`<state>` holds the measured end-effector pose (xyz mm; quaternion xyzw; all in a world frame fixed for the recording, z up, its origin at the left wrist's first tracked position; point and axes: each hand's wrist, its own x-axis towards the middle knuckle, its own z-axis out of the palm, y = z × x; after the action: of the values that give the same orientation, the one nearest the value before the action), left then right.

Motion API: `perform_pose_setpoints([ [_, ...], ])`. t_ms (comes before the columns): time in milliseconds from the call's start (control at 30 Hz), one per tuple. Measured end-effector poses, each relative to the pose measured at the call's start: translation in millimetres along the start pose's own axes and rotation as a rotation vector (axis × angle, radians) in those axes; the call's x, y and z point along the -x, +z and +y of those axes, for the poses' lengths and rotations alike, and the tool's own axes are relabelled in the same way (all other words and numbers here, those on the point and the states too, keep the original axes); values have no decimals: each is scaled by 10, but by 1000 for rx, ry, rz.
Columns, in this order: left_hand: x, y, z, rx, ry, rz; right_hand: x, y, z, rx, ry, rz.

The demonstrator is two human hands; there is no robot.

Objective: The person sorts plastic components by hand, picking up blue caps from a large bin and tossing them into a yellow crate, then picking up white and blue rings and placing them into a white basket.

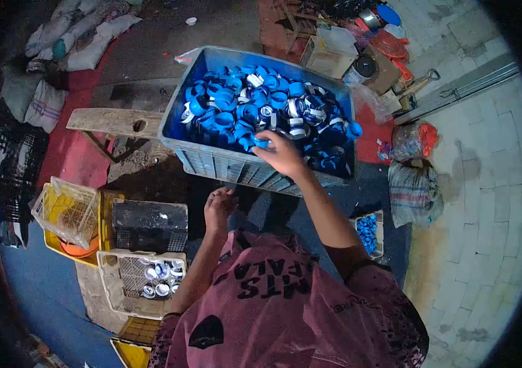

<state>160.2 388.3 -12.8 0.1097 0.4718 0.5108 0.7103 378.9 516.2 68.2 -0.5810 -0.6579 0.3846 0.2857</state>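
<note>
A large grey-blue crate point(236, 161) stands ahead, filled with blue plastic pieces point(223, 98) and some white-and-navy ones point(296, 107). Over its near rim, my right hand point(282, 154) pinches a small blue piece point(261, 143) between thumb and fingers. My left hand point(219, 205) hangs in front of the crate's near side with its fingers curled; whether they hold anything is too small to tell.
At the lower left, a cream basket point(114, 282) holds several white-and-blue pieces, beside a black crate point(150, 218) and yellow crates point(106, 227). A small basket point(379, 245) of blue pieces sits right. A wooden bench point(111, 121) touches the big crate's left side.
</note>
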Motion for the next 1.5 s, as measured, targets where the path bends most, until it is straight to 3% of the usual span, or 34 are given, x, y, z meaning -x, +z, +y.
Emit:
perform_pose_setpoints([
  [33, -49, 96, 82, -9, 21, 1, -138, -3, -62, -9, 98, -87],
  [133, -153, 197, 222, 9, 65, 9, -481, 178, 269, 107, -51, -92],
  [367, -387, 279, 231, 99, 219, 111, -598, 264, 360, 159, -40, -108],
  [400, -361, 383, 310, 118, 255, 128, -587, 295, 460, 114, -135, -31],
  [500, -258, 641, 420, 109, 327, 243, -549, 81, 475, -27, -174, -61],
  [533, -267, 705, 429, 108, 365, 266, -508, -63, 384, -95, -24, -129],
  [567, -253, 747, 433, 100, 398, 292, -550, -56, 623, -56, -189, -73],
  [600, -233, 824, 422, 49, 434, 305, -539, -99, 687, -254, -135, -100],
  [667, -221, 1024, 423, -48, 482, 256, -460, -280, 570, -548, 9, -156],
  [700, -222, 1148, 425, -75, 507, 211, -441, -314, 545, -683, -63, -125],
  [767, -273, 1373, 469, -61, 464, 40, -435, -421, 547, -502, -176, -32],
  [900, -504, 1937, 510, -129, 364, -30, -409, -536, 370, -606, -164, 15],
  [1000, -782, 2150, 449, -11, 298, -120, -417, -576, 371, -640, -183, 58],
  [1067, -891, 2179, 438, 96, 195, -229, -418, -629, 368, -471, -323, 121],
  [1267, -899, 2270, 413, 200, 205, -239, -416, -790, 219, -171, -547, 202],
  [1400, -932, 2219, 480, 202, 285, -241, -455, -782, 259, -407, -459, 88],
  [1500, -962, 2167, 481, 79, 377, -249, -468, -833, 229, -480, -249, -34],
])
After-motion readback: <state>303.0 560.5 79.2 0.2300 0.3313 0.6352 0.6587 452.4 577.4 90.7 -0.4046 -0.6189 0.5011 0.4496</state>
